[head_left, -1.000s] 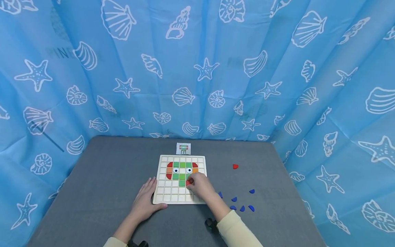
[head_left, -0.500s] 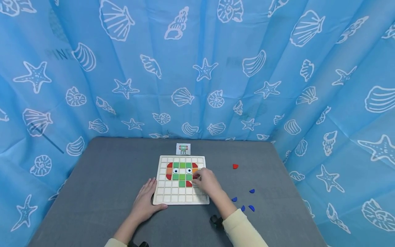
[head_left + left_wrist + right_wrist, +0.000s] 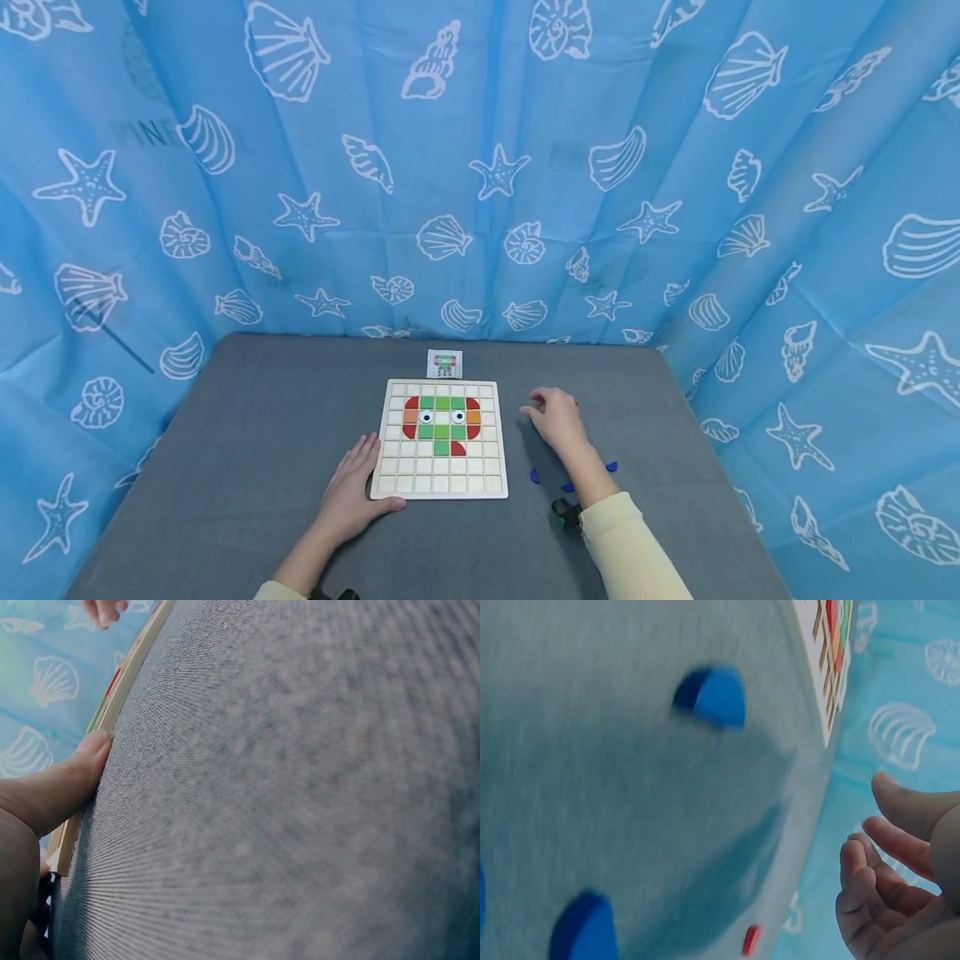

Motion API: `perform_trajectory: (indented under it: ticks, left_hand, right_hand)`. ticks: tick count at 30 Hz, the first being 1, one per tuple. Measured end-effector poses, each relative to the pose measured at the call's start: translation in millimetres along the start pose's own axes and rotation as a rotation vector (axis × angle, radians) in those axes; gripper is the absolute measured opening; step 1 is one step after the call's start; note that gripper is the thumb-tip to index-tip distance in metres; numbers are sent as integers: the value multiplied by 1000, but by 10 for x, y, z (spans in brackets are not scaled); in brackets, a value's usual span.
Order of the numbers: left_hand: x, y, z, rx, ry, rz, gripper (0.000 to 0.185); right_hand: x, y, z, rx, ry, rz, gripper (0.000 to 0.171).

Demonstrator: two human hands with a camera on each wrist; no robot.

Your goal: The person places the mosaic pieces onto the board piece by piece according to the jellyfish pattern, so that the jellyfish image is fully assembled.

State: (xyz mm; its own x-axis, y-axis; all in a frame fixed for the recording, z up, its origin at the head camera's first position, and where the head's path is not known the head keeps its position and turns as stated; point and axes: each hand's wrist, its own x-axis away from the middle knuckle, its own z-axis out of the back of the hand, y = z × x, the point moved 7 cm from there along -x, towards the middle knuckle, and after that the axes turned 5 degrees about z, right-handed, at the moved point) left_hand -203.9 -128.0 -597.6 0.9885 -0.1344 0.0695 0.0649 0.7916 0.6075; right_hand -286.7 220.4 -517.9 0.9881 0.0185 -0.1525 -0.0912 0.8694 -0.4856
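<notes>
Left hand, fingers straight, touches the gridded wooden board; loosely curled right hand hovers empty near a red piece.

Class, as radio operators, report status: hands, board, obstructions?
Left hand touching board, partly filled. Right hand empty, near loose red piece. Right forearm partly hiding blue pieces.

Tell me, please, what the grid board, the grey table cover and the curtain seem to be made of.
Grid board: probably wood, matt, going by its tan edge.
Grey table cover: apparently matt fabric, showing fine ribs.
Curtain: smooth-looking sheet, softly folded; fabric or plastic, I cannot tell.
</notes>
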Motion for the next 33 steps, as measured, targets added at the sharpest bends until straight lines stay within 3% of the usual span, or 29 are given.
perform_trajectory:
  ticks: [13,18,23,29,33]
  left_hand:
    - [3,-8,-5,1,12,-8,124]
    - [7,-16,-7,-6,22,-15,124]
    - [10,-11,-10,-2,31,-22,123]
    - [6,-3,-2,-4,37,-28,122]
    - [7,-7,-1,-3,33,-30,122]
  right_hand:
    - [-179,616,155,142,-24,-154,46]
    - [-215,737,116,177,-61,-160,32]
    - [-204,743,111,158,-47,-152,16]
    - [-162,709,153,79,-36,-178,26]
    - [-85,741,154,8,-67,-227,23]
